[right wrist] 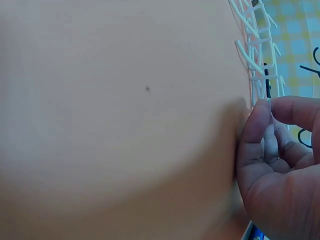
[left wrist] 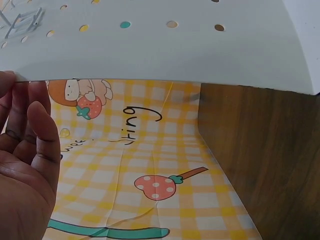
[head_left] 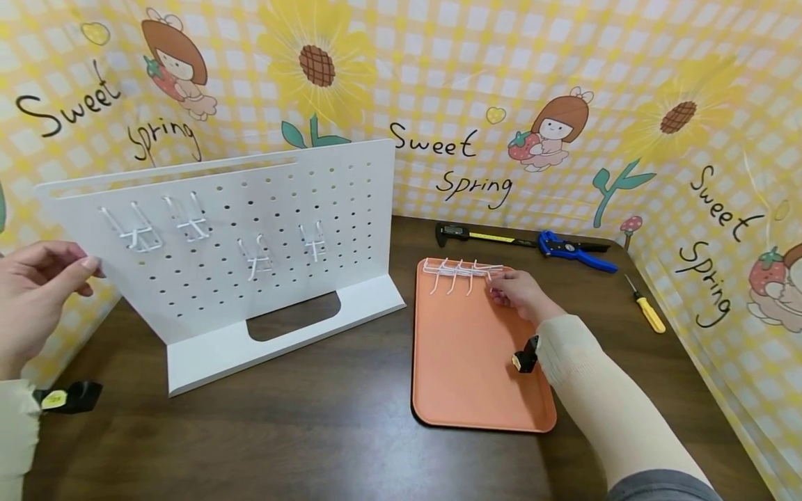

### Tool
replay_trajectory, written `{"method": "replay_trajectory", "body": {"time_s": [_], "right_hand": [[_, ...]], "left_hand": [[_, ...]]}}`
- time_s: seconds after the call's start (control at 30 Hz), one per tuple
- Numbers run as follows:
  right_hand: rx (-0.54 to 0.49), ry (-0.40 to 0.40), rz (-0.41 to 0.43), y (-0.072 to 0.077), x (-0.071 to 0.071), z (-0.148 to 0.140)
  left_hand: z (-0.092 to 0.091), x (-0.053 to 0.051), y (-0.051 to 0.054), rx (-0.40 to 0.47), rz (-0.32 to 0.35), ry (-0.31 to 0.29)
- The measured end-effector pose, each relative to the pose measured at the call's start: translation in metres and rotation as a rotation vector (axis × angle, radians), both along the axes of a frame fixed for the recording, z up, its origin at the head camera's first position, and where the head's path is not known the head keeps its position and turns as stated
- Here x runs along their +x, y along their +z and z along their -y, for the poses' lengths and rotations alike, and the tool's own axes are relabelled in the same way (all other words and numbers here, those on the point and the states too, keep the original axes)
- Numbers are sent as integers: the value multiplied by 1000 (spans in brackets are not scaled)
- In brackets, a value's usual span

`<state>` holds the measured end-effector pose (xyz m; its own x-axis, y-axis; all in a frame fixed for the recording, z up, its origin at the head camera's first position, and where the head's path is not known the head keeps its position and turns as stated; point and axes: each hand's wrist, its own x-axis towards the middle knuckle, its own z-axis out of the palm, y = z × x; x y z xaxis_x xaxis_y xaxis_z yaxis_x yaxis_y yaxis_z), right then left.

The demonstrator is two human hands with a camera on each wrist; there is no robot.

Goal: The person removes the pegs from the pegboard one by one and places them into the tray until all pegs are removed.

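A white pegboard (head_left: 282, 209) stands on the left of the table, with several white wire hooks (head_left: 253, 256) mounted on it. My left hand (head_left: 37, 299) pinches the board's left edge between thumb and fingers; the left wrist view shows the fingers (left wrist: 39, 125) at that edge. At the far end of the orange tray (head_left: 476, 362) lies a row of white wire hooks (head_left: 460, 271). My right hand (head_left: 520, 292) pinches the right end of that row, and in the right wrist view thumb and forefinger meet on a white hook (right wrist: 257, 75).
Behind the tray lie a black caliper (head_left: 452, 232), a yellow strip (head_left: 507, 239) and blue-handled pliers (head_left: 573, 252). A yellow screwdriver (head_left: 649, 313) is at the right. A patterned cloth (head_left: 451, 83) hangs behind the brown table (head_left: 313, 431).
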<state>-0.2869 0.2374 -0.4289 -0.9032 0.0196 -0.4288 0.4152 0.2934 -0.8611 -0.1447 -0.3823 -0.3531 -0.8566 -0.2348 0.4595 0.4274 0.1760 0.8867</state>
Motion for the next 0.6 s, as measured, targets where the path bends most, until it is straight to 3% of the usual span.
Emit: {"method": "replay_trajectory", "body": {"time_s": [0.27, 0.43, 0.6], "right_hand": [[20, 15, 7, 3, 1, 1], [66, 13, 9, 2, 1, 2], [166, 44, -41, 3, 4, 0]], "left_hand": [[-2, 0, 0, 40, -37, -25], [-2, 0, 1, 32, -14, -19], [-2, 0, 1, 19, 2, -8]]}}
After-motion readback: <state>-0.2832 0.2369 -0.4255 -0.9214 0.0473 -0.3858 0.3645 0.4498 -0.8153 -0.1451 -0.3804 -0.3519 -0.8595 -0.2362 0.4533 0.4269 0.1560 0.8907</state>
